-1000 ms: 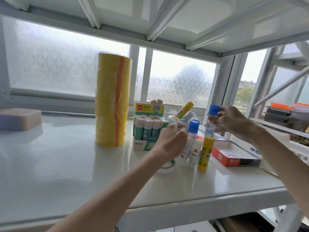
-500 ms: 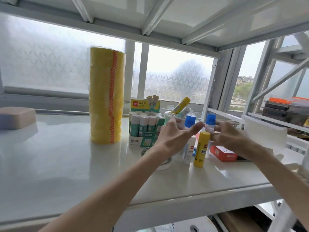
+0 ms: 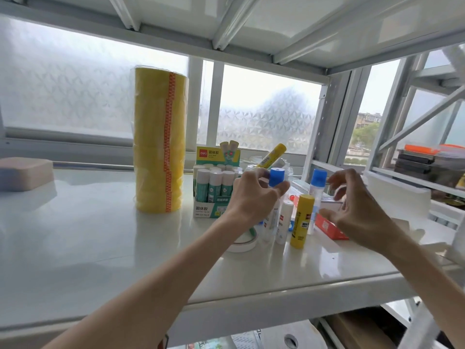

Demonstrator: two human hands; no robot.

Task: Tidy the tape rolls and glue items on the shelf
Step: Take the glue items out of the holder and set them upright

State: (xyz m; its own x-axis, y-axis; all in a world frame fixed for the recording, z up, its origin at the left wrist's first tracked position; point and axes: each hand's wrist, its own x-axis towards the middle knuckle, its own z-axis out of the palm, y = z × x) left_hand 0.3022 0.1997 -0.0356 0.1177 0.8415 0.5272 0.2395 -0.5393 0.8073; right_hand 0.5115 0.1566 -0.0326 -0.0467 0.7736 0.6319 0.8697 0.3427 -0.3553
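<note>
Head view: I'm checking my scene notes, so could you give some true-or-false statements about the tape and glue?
The tall yellow stack of tape rolls stands upright. True.
The left hand grips a blue-capped clear glue bottle. True.
The flat white tape roll sits atop that stack. False: it lies on the white shelf, under the left wrist.
The green-and-white glue-stick box stands left of the stack. False: right of it.
</note>
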